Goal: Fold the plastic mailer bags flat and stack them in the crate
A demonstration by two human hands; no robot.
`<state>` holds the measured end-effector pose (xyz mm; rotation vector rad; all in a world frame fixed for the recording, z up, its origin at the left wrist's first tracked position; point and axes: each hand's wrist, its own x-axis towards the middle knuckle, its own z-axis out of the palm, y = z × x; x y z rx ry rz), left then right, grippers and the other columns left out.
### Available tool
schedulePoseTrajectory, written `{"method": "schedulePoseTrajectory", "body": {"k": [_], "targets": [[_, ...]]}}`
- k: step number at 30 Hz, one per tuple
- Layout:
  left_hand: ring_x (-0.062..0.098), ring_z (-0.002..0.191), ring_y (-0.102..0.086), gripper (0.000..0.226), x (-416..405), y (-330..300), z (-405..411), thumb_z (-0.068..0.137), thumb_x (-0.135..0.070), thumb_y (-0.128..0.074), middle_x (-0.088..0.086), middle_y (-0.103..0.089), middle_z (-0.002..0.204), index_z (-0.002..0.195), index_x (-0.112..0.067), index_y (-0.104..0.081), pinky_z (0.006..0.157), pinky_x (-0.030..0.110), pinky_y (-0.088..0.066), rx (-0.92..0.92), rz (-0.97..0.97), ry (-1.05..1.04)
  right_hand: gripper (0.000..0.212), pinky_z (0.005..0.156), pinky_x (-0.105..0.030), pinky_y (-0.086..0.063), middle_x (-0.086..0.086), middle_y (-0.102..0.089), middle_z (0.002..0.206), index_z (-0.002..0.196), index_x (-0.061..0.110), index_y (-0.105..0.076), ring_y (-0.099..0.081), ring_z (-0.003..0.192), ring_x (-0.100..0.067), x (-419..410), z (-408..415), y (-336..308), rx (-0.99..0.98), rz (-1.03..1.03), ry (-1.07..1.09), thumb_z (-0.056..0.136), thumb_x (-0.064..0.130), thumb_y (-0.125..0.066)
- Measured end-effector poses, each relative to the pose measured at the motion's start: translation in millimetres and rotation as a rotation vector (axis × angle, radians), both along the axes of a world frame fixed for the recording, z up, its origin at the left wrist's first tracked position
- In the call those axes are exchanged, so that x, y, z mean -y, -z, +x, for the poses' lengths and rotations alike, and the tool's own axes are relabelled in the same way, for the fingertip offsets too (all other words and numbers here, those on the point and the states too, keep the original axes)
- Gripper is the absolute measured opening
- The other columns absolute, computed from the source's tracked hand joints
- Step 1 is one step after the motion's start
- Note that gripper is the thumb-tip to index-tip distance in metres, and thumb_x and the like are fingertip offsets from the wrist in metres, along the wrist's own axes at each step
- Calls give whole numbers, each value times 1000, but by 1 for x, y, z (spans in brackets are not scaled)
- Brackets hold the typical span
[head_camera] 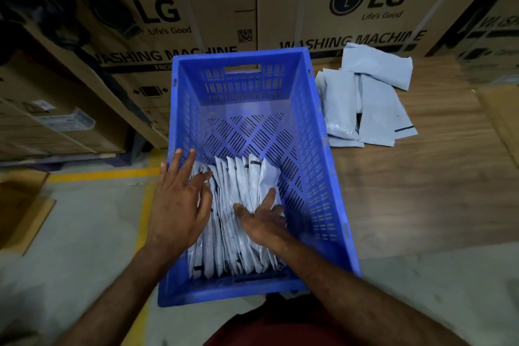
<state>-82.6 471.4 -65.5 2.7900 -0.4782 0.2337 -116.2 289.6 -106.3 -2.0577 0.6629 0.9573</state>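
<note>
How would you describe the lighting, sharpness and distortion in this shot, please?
Head view: dim overall, top edge and corners near black; wide-angle bending bows the crate walls and boxes; slight motion blur on the right hand; left hand and bags reasonably sharp.

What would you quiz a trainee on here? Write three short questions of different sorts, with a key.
1. True or false: the folded mailer bags fill the far end of the blue crate.
2. Where do the loose mailer bags lie? A) in the crate B) on the wooden surface right of it C) on a box
3. Fill in: the left hand and right hand both rest on the ____ bags.

Key: 1 false, the near end; 2 B; 3 folded.
</note>
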Motion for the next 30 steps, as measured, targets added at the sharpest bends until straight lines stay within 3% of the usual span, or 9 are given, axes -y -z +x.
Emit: {"method": "schedulePoseTrajectory", "body": {"k": [9, 11, 14, 17, 21, 25, 30], "targets": [[37, 158, -17, 50, 2, 1, 0, 103, -38, -38, 20, -34, 164, 133, -12, -68, 124, 62, -18, 42, 96, 44, 117, 125, -55, -20, -18, 7, 172, 161, 30, 26, -8, 158, -42, 22, -9, -17, 36, -16, -137, 84, 93, -37], [36, 158, -16, 50, 11, -1, -4, 104, -37, -39, 18, -30, 166, 139, -12, -64, 125, 60, -14, 77, 103, 109, 113, 124, -56, -15, -13, 10, 173, 161, 32, 25, -1, 160, -35, 34, -12, -29, 218, -92, -222, 86, 91, -35], [34, 159, -13, 50, 38, -3, -10, 106, -37, -38, 15, -25, 169, 146, -14, -58, 127, 57, -10, 100, 57, 150, 97, 128, -46, -7, -13, 18, 172, 161, 34, 25, 4, 161, -31, 55, -17, -47, 581, -209, -327, 97, 79, -33], [32, 160, -8, 51, 70, -4, -6, 107, -38, -37, 12, -18, 172, 151, -17, -52, 128, 53, -5, 81, 18, 142, 84, 123, -45, -28, -16, 2, 174, 167, 25, 1, -24, 157, -36, 77, -17, -54, 936, -349, -318, 102, 66, -33], [30, 160, -5, 52, 112, -9, 3, 107, -37, -37, 9, -13, 173, 153, -17, -49, 129, 50, -1, 69, -42, 119, 70, 119, -40, -37, -9, -3, 175, 167, 22, -17, -29, 156, -30, 122, -9, -65, 1169, -343, -220, 106, 50, -39], [31, 160, -6, 52, 165, -23, 11, 106, -35, -34, 10, -15, 172, 152, -16, -49, 129, 49, -3, 91, -108, 163, 66, 121, -39, -34, -9, -11, 174, 165, 21, -25, -28, 156, -28, 184, 4, -66, 1183, -420, -107, 106, 46, -42], [32, 160, -8, 53, 242, -42, 24, 103, -31, -41, 14, -16, 172, 153, -14, -49, 129, 51, -8, 160, -150, 174, 74, 115, -56, -41, -23, -19, 169, 165, 16, -25, -31, 153, -42, 270, 25, -21, 1004, -450, -83, 100, 46, -42]]}}
